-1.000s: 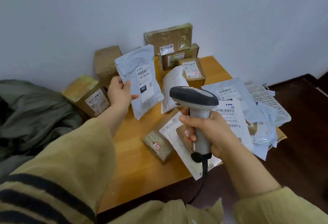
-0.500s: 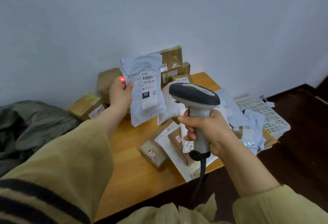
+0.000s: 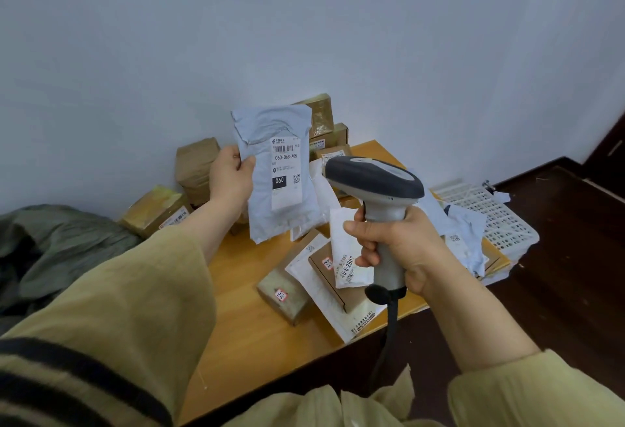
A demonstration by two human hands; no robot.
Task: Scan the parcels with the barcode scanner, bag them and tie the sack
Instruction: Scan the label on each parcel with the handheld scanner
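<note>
Lifting the grey mailer (image 3: 277, 186) and turning it straighter, the left hand (image 3: 231, 178) now presents the white label (image 3: 285, 173) face-on to the barcode scanner (image 3: 373, 186). Compared with a second ago, the mailer is higher and much less tilted. It stands almost upright, beyond the scanner head and to its left, apart from it. The thumb and fingers of the left hand pinch the mailer's left edge. The right hand (image 3: 395, 244) has its fingers wrapped firmly around the scanner handle, and the nose points at the mailer.

Half a second ago a red spot is on the left hand, beside the label and not on the barcode. Now no red spot shows, so perhaps the beam is off, or it falls on the label where this view cannot show it. I judge that the scan of this parcel is in hand but not confirmed.

The other parcels (image 3: 285, 294) lie on the table (image 3: 236, 342) below and behind the scanner. The grey-green sack (image 3: 67, 250) lies far to the left of it, so bagging and tying are not yet begun.
</note>
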